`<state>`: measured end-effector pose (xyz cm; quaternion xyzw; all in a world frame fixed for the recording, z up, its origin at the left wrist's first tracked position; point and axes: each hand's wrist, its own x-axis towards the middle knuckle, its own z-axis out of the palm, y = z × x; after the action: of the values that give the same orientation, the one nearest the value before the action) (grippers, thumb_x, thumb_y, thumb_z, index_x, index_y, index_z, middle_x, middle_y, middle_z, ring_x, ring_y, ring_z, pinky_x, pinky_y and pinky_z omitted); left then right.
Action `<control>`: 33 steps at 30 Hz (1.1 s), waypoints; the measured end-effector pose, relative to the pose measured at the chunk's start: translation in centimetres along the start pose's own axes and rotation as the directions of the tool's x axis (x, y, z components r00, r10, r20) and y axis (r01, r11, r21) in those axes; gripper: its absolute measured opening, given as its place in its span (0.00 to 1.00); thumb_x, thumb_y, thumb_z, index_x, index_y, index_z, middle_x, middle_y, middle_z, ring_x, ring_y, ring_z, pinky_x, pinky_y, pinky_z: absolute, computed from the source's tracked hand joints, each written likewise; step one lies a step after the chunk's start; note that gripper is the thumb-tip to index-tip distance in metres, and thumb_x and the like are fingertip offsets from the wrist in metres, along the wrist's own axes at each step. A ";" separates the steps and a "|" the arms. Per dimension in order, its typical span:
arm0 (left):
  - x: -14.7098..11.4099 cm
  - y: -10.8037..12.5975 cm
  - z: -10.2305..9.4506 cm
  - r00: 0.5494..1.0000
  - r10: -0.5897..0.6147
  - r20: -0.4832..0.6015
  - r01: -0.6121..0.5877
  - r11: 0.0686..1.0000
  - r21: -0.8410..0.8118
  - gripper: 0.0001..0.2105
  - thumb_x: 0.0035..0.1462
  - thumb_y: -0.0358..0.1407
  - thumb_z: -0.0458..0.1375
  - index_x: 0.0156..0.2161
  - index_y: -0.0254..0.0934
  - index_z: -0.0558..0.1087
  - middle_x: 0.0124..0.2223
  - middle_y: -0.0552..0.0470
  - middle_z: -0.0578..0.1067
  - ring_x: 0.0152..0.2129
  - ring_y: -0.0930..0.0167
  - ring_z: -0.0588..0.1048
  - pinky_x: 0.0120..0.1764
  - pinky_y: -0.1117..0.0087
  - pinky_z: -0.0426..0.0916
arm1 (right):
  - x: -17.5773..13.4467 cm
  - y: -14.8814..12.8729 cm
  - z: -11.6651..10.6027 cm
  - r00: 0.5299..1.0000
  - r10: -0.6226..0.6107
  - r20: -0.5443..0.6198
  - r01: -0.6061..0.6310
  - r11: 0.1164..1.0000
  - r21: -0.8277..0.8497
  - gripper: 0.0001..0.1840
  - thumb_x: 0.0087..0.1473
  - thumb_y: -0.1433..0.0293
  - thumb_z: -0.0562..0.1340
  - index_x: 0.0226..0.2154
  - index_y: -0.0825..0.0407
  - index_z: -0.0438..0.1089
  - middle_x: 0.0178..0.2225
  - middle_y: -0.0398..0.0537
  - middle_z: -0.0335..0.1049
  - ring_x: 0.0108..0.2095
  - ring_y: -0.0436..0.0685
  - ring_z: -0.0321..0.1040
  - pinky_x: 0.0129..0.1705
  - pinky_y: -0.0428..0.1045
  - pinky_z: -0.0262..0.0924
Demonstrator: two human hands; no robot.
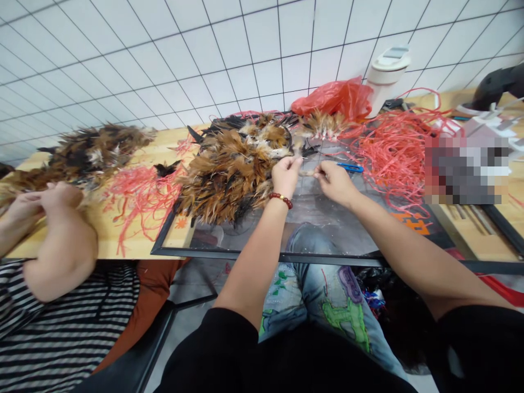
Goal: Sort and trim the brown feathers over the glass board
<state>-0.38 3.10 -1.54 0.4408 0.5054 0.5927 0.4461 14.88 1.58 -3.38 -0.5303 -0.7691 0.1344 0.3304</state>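
My left hand [286, 173], a beaded bracelet on its wrist, is closed in a pinch over a framed clear panel [315, 210]. A small pale-brown feather [298, 146] stands up blurred from its fingertips. Just to the right, my right hand [333, 180] is pinched closed too; a thin tan piece reaches from its fingertips toward the left hand, too small to name. Left of my hands lies a big pile of brown and black feathers [229, 169]. Behind them rests a small bunch of feathers [323, 125] with pale quill ends. A blue cutter [350, 167] lies beside my right hand.
Tangled pink-red plastic strips [393, 153] heap up at the right, with more strips [143, 188] at the left. A red plastic bag [335, 99] and a white tumbler [387, 79] stand by the tiled wall. A co-worker's hands [45, 202] are at the left near another feather pile [98, 147].
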 end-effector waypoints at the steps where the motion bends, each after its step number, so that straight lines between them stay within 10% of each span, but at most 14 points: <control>1: -0.1 -0.3 0.0 0.998 0.035 0.058 -0.039 0.996 0.074 0.09 0.52 0.30 0.65 0.23 0.35 0.74 0.22 0.59 0.70 0.25 0.78 0.67 0.35 0.77 0.61 | 0.1 0.2 -0.1 1.000 -0.003 -0.013 0.003 1.000 0.012 0.04 0.54 0.72 0.56 0.33 0.49 0.66 0.37 0.56 0.72 0.38 0.64 0.66 0.43 0.56 0.59; 7: -0.8 -1.2 0.5 0.974 0.061 0.218 -0.113 0.965 0.236 0.12 0.54 0.30 0.63 0.21 0.36 0.70 0.20 0.60 0.65 0.22 0.78 0.61 0.32 0.76 0.58 | 0.2 0.7 0.0 0.996 0.001 -0.088 0.005 0.998 0.064 0.02 0.57 0.68 0.55 0.32 0.47 0.62 0.37 0.56 0.71 0.39 0.64 0.65 0.44 0.56 0.60; 18: -2.3 2.4 0.5 0.846 -0.441 0.299 0.502 0.848 -0.171 0.10 0.60 0.30 0.60 0.28 0.35 0.67 0.23 0.56 0.71 0.19 0.79 0.70 0.25 0.77 0.61 | 0.9 2.8 0.9 0.976 0.199 -0.091 -0.146 0.901 0.408 0.05 0.54 0.64 0.59 0.31 0.47 0.63 0.34 0.47 0.69 0.37 0.58 0.64 0.43 0.54 0.60; 33: -2.0 1.9 0.0 0.750 -0.456 0.480 0.592 0.786 -0.179 0.05 0.61 0.28 0.59 0.32 0.34 0.69 0.30 0.53 0.78 0.25 0.78 0.76 0.30 0.77 0.65 | 1.0 2.3 1.2 0.944 0.304 -0.128 -0.176 0.793 0.583 0.08 0.52 0.62 0.60 0.29 0.48 0.63 0.28 0.42 0.65 0.29 0.53 0.63 0.37 0.51 0.58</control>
<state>-0.08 0.99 0.18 0.3147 0.4012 0.4082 0.7573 15.59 3.54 -5.17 -0.5140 -0.5805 0.3381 0.5334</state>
